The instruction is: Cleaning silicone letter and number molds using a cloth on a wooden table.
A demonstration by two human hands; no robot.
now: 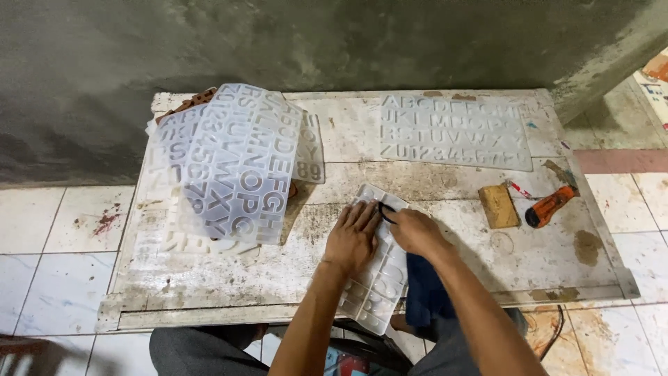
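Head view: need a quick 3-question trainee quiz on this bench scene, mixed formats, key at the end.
1. True or false: the left hand lies flat on the translucent letter mould at the front edge of the board.
2. Multiple choice: what does the right hand pinch over that mould? A) the orange utility knife B) a thin dark loop-shaped thing C) the wooden block
3. Fill in: the wooden block lies just ___ of the orange utility knife in the picture.

Key: 1 true; 2 B; 3 left.
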